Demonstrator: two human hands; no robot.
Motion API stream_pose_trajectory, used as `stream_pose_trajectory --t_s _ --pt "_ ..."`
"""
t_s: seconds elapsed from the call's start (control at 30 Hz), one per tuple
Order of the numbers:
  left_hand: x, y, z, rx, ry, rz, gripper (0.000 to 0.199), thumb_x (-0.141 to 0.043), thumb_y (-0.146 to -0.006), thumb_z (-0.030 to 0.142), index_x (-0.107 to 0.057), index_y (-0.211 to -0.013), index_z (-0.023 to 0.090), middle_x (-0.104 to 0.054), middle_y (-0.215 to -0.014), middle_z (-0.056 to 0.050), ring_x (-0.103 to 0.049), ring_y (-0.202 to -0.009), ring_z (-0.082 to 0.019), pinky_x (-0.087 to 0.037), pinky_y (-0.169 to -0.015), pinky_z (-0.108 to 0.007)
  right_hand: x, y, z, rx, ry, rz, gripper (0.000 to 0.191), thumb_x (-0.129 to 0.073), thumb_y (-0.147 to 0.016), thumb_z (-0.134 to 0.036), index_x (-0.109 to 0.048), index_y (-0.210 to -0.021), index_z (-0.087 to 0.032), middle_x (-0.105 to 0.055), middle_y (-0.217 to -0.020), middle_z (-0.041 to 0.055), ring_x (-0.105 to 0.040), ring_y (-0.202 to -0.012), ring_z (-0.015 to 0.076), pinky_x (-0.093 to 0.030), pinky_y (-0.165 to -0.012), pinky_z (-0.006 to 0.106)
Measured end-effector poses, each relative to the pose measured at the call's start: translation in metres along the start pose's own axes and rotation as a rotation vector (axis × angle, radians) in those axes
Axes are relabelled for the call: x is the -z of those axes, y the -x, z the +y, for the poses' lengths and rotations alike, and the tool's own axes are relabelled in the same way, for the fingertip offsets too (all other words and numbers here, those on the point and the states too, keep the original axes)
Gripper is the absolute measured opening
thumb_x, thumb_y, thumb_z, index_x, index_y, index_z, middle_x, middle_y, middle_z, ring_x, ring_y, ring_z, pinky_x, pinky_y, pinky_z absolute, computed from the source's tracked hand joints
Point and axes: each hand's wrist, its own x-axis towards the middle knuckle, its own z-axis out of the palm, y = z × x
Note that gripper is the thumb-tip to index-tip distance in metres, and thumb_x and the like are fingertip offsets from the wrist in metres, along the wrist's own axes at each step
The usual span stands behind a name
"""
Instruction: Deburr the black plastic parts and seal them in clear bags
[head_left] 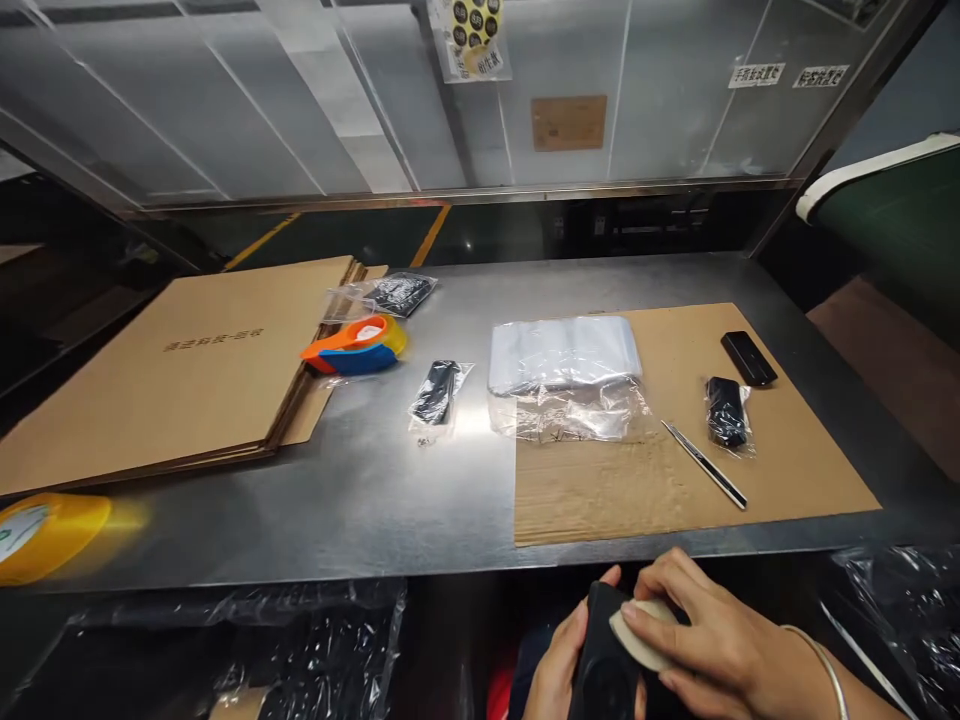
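Below the table's front edge, my left hand (556,662) is closed around a black object with rounded edges (601,672), whose exact kind I cannot make out. A circular shape shows on its lower face. My right hand (712,635) pinches a beige pad (643,638) and presses it against the object's upper right side. A bangle circles my right wrist. On the cardboard sheet (600,500) ahead lie a utility knife (705,465), a bare black device (748,358), a bagged black device (726,412) and a stack of clear plastic bags (566,355).
Flat cardboard (172,360) is stacked at left, beside an orange and blue tape dispenser (356,345). Another bagged black item (436,392) lies mid-table. A yellow tape roll (56,535) sits front left. Plastic-lined bins (322,650) stand below the metal table (420,500).
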Motion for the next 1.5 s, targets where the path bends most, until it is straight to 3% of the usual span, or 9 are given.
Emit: stream_pose_trajectory --t_s 0.1,0.23,0.37,0.53,0.77,0.97,1.2,1.37,1.5 --pt "-0.006 0.006 -0.003 -0.052 -0.033 0.106 0.055 -0.057 -0.074 0.048 -0.057 -0.116 0.012 -0.069 -0.072 -0.012 -0.066 -0.070 -0.026 -0.051 -0.063 -0.035 0.000 0.001 -0.004 0.020 0.053 0.005 0.049 -0.047 -0.082 -0.014 -0.038 -0.130 -0.014 -0.050 -0.102 0.0137 -0.045 -0.092 0.0209 -0.045 -0.076 0.034" --pt "-0.015 0.008 -0.006 -0.084 0.000 0.189 0.040 -0.062 -0.073 0.040 -0.065 -0.103 0.015 -0.067 -0.102 -0.013 -0.060 -0.098 -0.026 -0.048 -0.081 -0.031 0.003 0.011 -0.005 0.015 0.060 -0.013 0.051 -0.047 -0.083 -0.015 -0.035 -0.132 -0.015 -0.050 -0.104 0.0137 -0.045 -0.092 0.0205 -0.045 -0.076 0.035" --pt "-0.016 0.009 -0.007 -0.033 0.030 0.172 0.047 -0.055 -0.077 0.044 -0.058 -0.115 0.018 -0.069 -0.093 -0.013 -0.066 -0.080 -0.026 -0.052 -0.066 -0.036 0.000 0.019 -0.002 -0.043 0.041 0.023 0.054 -0.045 -0.084 -0.014 -0.030 -0.135 -0.017 -0.048 -0.105 0.0137 -0.045 -0.094 0.0206 -0.045 -0.076 0.035" --pt "-0.012 0.010 -0.004 -0.098 0.038 0.218 0.035 -0.063 -0.071 0.037 -0.067 -0.098 0.016 -0.068 -0.098 -0.013 -0.061 -0.096 -0.030 -0.051 -0.076 -0.035 -0.003 0.013 -0.003 -0.055 0.058 0.061 0.050 -0.048 -0.083 -0.016 -0.036 -0.131 -0.013 -0.046 -0.105 0.0139 -0.044 -0.093 0.0213 -0.043 -0.079 0.037" --pt "-0.016 0.005 -0.009 -0.054 0.030 0.222 0.044 -0.060 -0.074 0.040 -0.061 -0.111 0.015 -0.068 -0.096 -0.013 -0.064 -0.089 -0.028 -0.053 -0.069 -0.035 -0.003 0.012 0.001 -0.098 0.082 0.122 0.050 -0.047 -0.084 -0.017 -0.036 -0.133 -0.015 -0.049 -0.103 0.0131 -0.046 -0.089 0.0205 -0.045 -0.077 0.036" --pt "-0.011 0.005 -0.004 -0.025 0.037 0.171 0.049 -0.058 -0.076 0.042 -0.056 -0.117 0.016 -0.066 -0.104 -0.013 -0.065 -0.081 -0.025 -0.052 -0.066 -0.033 -0.003 0.014 0.001 -0.137 0.025 0.059 0.051 -0.048 -0.083 -0.015 -0.036 -0.132 -0.016 -0.046 -0.102 0.0115 -0.044 -0.090 0.0195 -0.044 -0.078 0.034" --pt "-0.005 -0.004 -0.002 0.081 -0.043 -0.036 0.055 -0.042 -0.083 0.050 -0.050 -0.121 0.010 -0.067 -0.058 -0.009 -0.061 -0.051 -0.017 -0.044 -0.048 -0.025 -0.004 -0.001 0.020 -0.110 0.003 0.167 0.046 -0.048 -0.084 -0.021 -0.044 -0.128 -0.014 -0.047 -0.098 0.0110 -0.045 -0.088 0.0205 -0.043 -0.077 0.039" --pt "-0.004 -0.014 0.000 0.061 0.071 -0.110 0.067 -0.024 -0.083 0.061 -0.013 -0.140 0.027 -0.067 -0.058 -0.005 -0.058 -0.039 -0.014 -0.041 -0.037 -0.020 0.001 0.011 0.036 -0.238 -0.115 0.336 0.046 -0.047 -0.084 -0.016 -0.043 -0.129 -0.021 -0.046 -0.103 0.0093 -0.047 -0.094 0.0201 -0.045 -0.077 0.035" --pt "-0.012 -0.019 0.015 0.033 0.113 -0.061 0.057 -0.025 -0.085 0.057 -0.028 -0.135 0.031 -0.066 -0.066 -0.005 -0.061 -0.047 -0.015 -0.045 -0.042 -0.022 0.000 0.017 0.021 -0.135 -0.055 0.345 0.053 -0.047 -0.082 -0.014 -0.035 -0.134 -0.019 -0.045 -0.105 0.0111 -0.045 -0.096 0.0219 -0.045 -0.078 0.037"
